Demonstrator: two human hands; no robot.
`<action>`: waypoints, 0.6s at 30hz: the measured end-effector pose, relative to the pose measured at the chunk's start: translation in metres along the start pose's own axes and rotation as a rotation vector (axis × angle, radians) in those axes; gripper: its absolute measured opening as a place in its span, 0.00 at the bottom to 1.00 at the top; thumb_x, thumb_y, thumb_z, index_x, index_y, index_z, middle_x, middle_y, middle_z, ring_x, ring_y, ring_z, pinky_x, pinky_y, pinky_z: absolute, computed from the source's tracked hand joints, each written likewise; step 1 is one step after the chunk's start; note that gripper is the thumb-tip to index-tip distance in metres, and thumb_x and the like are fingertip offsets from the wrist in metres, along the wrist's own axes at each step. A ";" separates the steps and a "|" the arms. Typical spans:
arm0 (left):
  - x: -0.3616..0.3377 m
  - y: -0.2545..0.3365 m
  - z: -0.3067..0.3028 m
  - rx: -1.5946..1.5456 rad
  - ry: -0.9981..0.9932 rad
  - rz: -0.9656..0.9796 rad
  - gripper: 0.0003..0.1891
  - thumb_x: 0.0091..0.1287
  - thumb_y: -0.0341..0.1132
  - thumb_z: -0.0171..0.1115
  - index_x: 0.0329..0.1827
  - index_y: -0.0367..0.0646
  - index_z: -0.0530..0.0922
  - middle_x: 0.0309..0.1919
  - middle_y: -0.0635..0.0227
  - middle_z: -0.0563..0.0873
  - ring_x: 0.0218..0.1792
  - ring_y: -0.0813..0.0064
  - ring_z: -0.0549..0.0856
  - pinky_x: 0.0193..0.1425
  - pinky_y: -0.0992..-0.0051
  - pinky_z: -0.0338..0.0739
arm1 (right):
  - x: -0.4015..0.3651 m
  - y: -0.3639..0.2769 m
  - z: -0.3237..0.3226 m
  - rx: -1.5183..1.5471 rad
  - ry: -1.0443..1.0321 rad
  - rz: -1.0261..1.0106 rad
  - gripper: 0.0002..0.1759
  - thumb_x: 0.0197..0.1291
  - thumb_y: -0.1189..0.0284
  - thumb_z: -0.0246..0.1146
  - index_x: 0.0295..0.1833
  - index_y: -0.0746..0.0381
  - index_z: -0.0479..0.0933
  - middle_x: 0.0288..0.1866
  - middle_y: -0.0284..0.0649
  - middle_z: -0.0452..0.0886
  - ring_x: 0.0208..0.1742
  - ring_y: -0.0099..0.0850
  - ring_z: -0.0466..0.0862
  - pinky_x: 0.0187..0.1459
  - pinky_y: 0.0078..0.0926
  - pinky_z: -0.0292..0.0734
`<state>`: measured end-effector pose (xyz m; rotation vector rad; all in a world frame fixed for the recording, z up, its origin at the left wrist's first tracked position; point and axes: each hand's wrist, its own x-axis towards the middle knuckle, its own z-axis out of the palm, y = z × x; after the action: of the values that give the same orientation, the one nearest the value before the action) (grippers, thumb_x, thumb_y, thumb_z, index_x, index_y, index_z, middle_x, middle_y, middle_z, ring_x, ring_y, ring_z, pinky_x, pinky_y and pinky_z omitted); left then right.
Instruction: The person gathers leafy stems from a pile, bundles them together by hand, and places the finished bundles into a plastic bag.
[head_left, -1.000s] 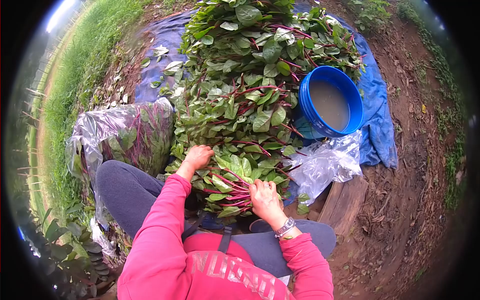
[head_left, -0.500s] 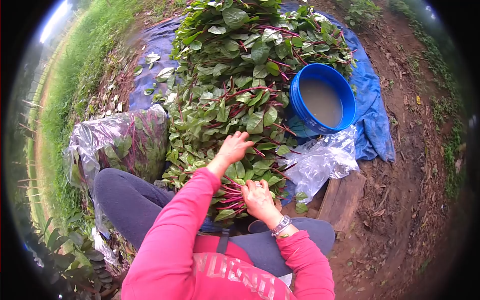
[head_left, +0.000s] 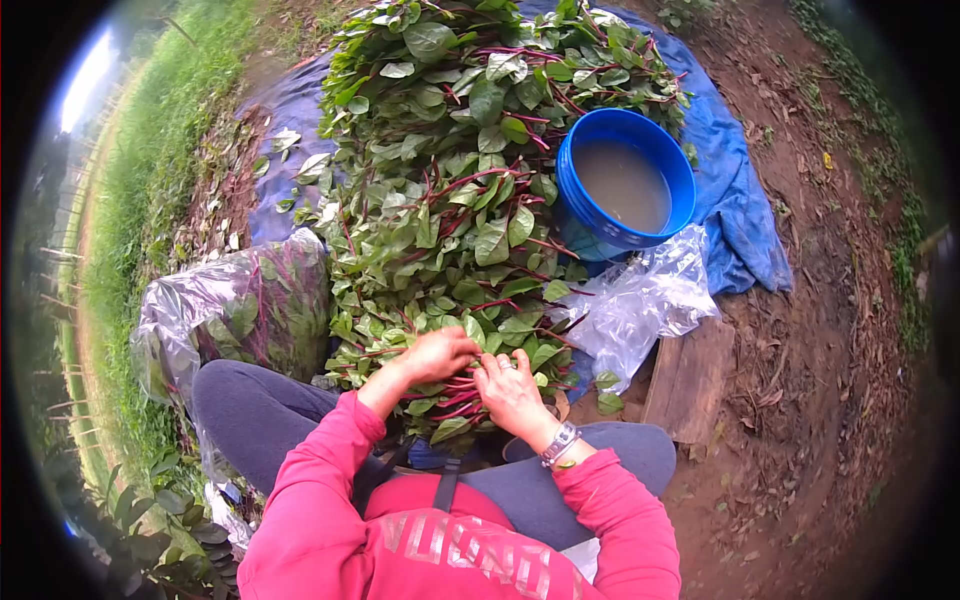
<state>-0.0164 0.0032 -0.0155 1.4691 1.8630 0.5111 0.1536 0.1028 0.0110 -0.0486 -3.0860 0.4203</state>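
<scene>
Low in front of my lap is a bunch of red-stemmed leafy greens [head_left: 460, 405], which look like Malabar spinach. My right hand [head_left: 512, 393], with a ring and a wristwatch, closes around the bunch's right side. Right beside it, my left hand [head_left: 440, 355] has its fingers curled together at the top of the bunch. Whatever those left fingertips pinch is hidden. Beyond both hands spreads a large heap of the same greens [head_left: 430, 240], leaves and red stems layered together.
A blue bucket [head_left: 568, 180] of cloudy water stands right of the heap, on a blue tarp [head_left: 735, 190]. Clear plastic [head_left: 640, 310] lies below it, beside a wooden board [head_left: 690, 380]. At left rests a clear bag [head_left: 240, 300] packed with greens. Bare soil and grass flank the tarp.
My left hand has drawn back from the heap toward my right hand, and its fingers have curled in. The right hand stays at the bunch. The view has shifted slightly.
</scene>
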 end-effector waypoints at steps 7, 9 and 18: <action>0.016 -0.017 -0.004 -0.323 -0.375 -0.064 0.17 0.67 0.45 0.53 0.50 0.45 0.80 0.45 0.56 0.83 0.49 0.57 0.81 0.54 0.65 0.74 | -0.007 0.010 0.005 0.029 0.071 -0.012 0.18 0.40 0.77 0.62 0.42 0.65 0.72 0.45 0.46 0.73 0.50 0.40 0.75 0.54 0.42 0.68; 0.037 -0.013 -0.005 -0.288 -0.110 -0.222 0.16 0.65 0.45 0.55 0.48 0.46 0.81 0.44 0.58 0.83 0.48 0.57 0.81 0.52 0.64 0.75 | -0.010 0.011 0.011 0.040 -0.124 0.027 0.14 0.40 0.76 0.62 0.38 0.62 0.71 0.36 0.43 0.74 0.42 0.39 0.78 0.50 0.38 0.70; 0.095 -0.049 0.044 0.291 0.334 -0.374 0.13 0.58 0.44 0.61 0.42 0.48 0.79 0.40 0.60 0.81 0.45 0.60 0.82 0.46 0.58 0.78 | -0.002 0.010 0.002 0.017 0.038 -0.037 0.11 0.42 0.79 0.60 0.35 0.61 0.71 0.31 0.41 0.74 0.37 0.36 0.78 0.45 0.36 0.70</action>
<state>-0.0278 0.0748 -0.1052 1.2168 2.4970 0.3262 0.1554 0.1123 0.0068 0.0013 -3.0406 0.4386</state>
